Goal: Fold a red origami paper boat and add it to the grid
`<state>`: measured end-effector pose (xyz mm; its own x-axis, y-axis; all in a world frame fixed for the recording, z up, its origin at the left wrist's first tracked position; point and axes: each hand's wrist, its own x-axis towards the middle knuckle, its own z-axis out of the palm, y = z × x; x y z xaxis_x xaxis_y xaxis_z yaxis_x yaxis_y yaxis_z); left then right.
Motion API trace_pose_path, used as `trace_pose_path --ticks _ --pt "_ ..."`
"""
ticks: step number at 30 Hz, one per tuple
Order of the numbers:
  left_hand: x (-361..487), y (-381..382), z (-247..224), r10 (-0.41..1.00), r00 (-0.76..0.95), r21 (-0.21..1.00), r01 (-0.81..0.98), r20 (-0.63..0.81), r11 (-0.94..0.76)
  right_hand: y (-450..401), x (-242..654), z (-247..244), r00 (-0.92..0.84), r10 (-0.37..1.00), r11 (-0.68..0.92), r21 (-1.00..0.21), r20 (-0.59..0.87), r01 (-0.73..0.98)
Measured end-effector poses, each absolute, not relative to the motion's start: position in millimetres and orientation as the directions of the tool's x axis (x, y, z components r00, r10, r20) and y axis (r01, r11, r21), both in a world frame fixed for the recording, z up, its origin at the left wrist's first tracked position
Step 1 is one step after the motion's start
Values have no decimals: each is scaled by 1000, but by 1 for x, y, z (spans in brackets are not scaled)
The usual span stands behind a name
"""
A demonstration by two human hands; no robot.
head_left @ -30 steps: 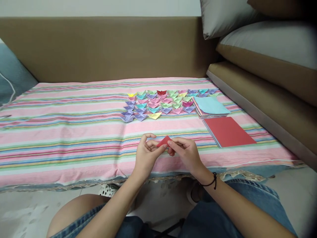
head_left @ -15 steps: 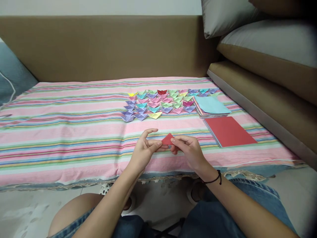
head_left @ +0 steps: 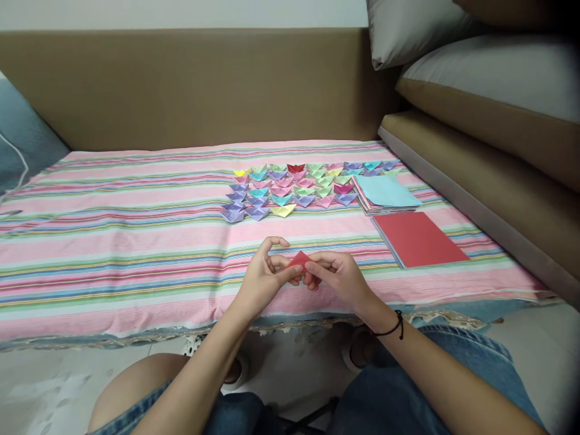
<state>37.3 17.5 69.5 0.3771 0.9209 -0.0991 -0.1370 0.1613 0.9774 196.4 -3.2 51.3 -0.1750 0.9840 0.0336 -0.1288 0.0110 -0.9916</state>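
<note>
A small piece of folded red paper (head_left: 299,258) is held between my two hands above the striped cloth, its pointed tip facing up. My left hand (head_left: 270,269) pinches its left side with the thumb in front, while the index finger curls free above. On the right side, my right hand (head_left: 334,270) grips the paper between thumb and fingers. The thumbs nearly meet and cover its lower part. Beyond the hands, several folded paper boats (head_left: 281,190) in many colours stand in rows.
Right of the boats lies a stack of paper topped with light blue (head_left: 390,192). Nearer me is another stack with a red sheet (head_left: 423,240) on top. Large cushions (head_left: 489,121) pile up at the right, and a brown backrest (head_left: 194,90) closes off the far side.
The red paper has shifted slightly left and down. My right hand has moved left, bringing the thumbs closer together over the paper's lower part.
</note>
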Motion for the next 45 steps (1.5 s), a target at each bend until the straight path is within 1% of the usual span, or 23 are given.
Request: trace_pose_path --ticks 5,7,12,16,18,21,23,25,28,30,31,33,35,37,41,45 --pt "32 20 77 902 411 962 -165 -134 218 0 206 55 -250 968 -85 -979 -36 -186" --pt "31 20 80 892 433 962 -162 -132 221 0 209 57 -288 957 -98 -976 -39 -194" --pt "27 20 82 886 456 986 -91 -84 140 0 212 56 -319 948 -58 -978 10 -202" --pt "26 22 78 867 496 989 -105 -37 102 0 212 53 -299 954 -89 -949 6 -301" --pt "26 23 76 880 475 998 -68 22 11 -1 211 53 -296 955 -126 -928 -18 -352" --pt "26 25 73 918 343 973 46 198 -227 -2 208 55 -336 940 -185 -909 -53 -373" --pt "27 25 72 919 296 952 75 262 -296 -3 207 56 -339 940 -161 -921 -33 -356" --pt "29 24 71 928 292 961 79 233 -266 -4 205 56 -267 963 -52 -956 28 -287" --pt "32 21 69 940 309 977 100 147 -186 -6 203 56 -91 986 132 -988 139 -77" --pt "35 19 66 939 324 987 72 115 -146 -7 202 55 -20 984 177 -983 177 37" --pt "37 18 65 936 337 991 40 104 -125 -8 201 55 1 983 183 -981 183 64" --pt "39 17 64 930 360 997 -26 77 -73 -9 201 55 38 983 179 -981 182 71" --pt "40 17 65 927 373 998 -55 35 -15 -9 200 54 63 984 164 -985 167 47" --pt "40 18 67 926 379 999 -48 1 19 -9 200 54 66 987 145 -989 147 23" --pt "36 20 70 910 415 1000 -15 -9 17 -5 199 52 38 990 138 -990 137 -22" --pt "33 22 67 891 452 999 20 -53 49 -2 199 48 -7 996 91 -989 93 -120"
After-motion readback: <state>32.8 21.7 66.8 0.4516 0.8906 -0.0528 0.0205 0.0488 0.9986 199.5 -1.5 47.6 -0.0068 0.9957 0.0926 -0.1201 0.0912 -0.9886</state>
